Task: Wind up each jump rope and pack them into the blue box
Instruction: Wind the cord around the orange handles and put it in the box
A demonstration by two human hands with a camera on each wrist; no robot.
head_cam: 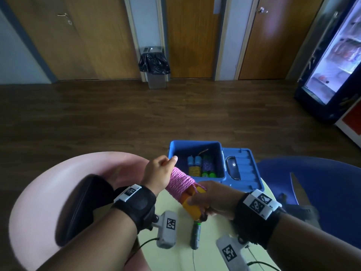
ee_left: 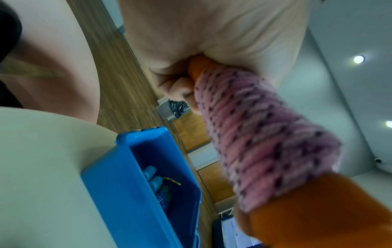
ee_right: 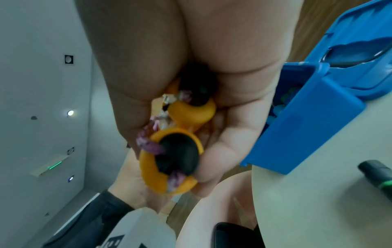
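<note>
Open blue box (head_cam: 196, 146), at 12 o'clock on the pale table (head_cam: 172, 200), contains two wound ropes. At centre, the pink-wound jump rope (head_cam: 180, 182): left hand (head_cam: 159, 173) curls round its far end, right hand (head_cam: 212, 198) grips the orange handles (head_cam: 192, 207). A grey handle (head_cam: 195, 235) lies at 6 o'clock.

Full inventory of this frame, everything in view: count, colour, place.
pink rope: 1, pink cord wound on orange handles, held in both hands over the table
box: 1, blue, open, on the table's far side
packed ropes: 2 bundles, one yellow cord with blue handles, one purple with green handles, inside the box
lid: 1, blue, right of the box
loose rope handle: 1, grey with a green band, on the table near the person
table: 1, pale yellow
chairs: 2, pink left, blue right
bin: 1, grey with black liner, by the far wall
fridge: 1, blue, far right
left hand: grips the bundle's far end
right hand: grips the orange handles
</note>
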